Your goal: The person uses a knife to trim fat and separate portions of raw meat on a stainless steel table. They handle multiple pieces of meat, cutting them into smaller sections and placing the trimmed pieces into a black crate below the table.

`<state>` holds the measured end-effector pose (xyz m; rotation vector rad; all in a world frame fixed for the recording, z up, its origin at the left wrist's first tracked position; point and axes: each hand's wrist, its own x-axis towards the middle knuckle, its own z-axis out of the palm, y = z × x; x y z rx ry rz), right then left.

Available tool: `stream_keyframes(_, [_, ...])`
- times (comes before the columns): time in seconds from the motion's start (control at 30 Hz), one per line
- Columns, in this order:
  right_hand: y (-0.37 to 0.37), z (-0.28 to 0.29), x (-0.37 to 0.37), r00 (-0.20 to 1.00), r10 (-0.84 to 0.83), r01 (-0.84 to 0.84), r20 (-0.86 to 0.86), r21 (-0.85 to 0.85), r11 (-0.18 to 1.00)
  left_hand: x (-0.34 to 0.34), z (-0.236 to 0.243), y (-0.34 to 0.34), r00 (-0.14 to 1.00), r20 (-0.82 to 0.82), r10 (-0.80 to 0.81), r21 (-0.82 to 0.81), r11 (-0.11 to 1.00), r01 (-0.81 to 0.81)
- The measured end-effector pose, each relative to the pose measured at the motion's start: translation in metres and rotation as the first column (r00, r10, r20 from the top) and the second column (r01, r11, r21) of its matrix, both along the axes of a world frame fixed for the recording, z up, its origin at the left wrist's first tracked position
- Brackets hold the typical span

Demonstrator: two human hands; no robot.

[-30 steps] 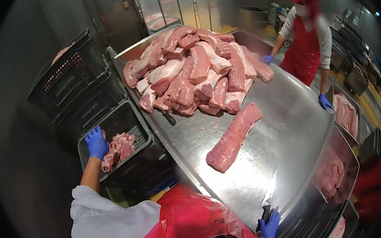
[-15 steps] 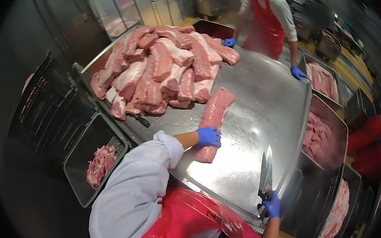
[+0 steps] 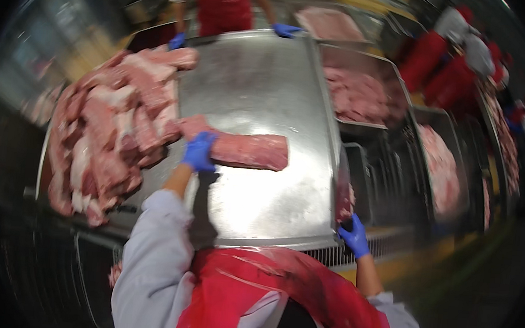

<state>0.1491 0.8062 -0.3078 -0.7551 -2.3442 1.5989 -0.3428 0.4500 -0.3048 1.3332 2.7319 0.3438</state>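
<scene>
A long slab of pork loin (image 3: 248,150) lies crosswise on the steel table (image 3: 250,80), its left end close to the meat pile. My left hand (image 3: 200,152) is closed over its left part, fingers on top. At the table's right front corner, my right hand (image 3: 355,236) is closed round the dark handle of a knife (image 3: 343,192). The blade points away from me along the table's right edge, blurred and with reddish reflections. A heap of pork pieces (image 3: 108,127) covers the table's left side. Beside its front lies a dark handle (image 3: 124,208).
Across the table stands a person in a red apron (image 3: 219,3), both gloved hands on its far edge. Bins of meat (image 3: 357,94) line the right side, with a tray of pale meat (image 3: 438,165) further out. More people in red aprons (image 3: 446,67) are at far right.
My view has swung to the right. The pork loin, which pointed away from me, now lies crosswise under my left hand. My right hand stays at the table's right edge with the knife.
</scene>
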Motion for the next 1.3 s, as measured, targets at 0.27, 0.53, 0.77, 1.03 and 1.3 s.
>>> stream_keyframes(0.27, [-0.007,-0.02,-0.019,0.992,-0.117,0.099,-0.054,-0.269,0.958,-0.03,-0.028,-0.02,0.988,0.05,0.143,0.04,0.989,-0.145])
stream_keyframes(0.53, [-0.04,-0.025,-0.144,0.995,-0.063,0.091,0.077,-0.44,0.893,-0.03,-0.02,-0.001,0.98,-0.049,0.192,-0.185,0.963,-0.198])
stream_keyframes(0.77, [-0.087,-0.07,-0.299,0.998,-0.057,0.046,-0.012,-0.442,0.896,0.052,-0.027,-0.03,0.974,0.111,0.197,-0.001,0.98,-0.198])
stream_keyframes(1.03, [-0.057,-0.027,-0.348,0.977,0.168,-0.165,0.133,-0.032,0.986,0.186,-0.025,-0.032,0.956,0.291,0.038,0.226,0.968,-0.108])
stream_keyframes(1.3, [-0.007,-0.055,-0.381,0.929,0.191,-0.243,0.316,0.133,0.961,0.225,-0.028,0.017,0.879,0.467,-0.097,0.26,0.965,-0.032])
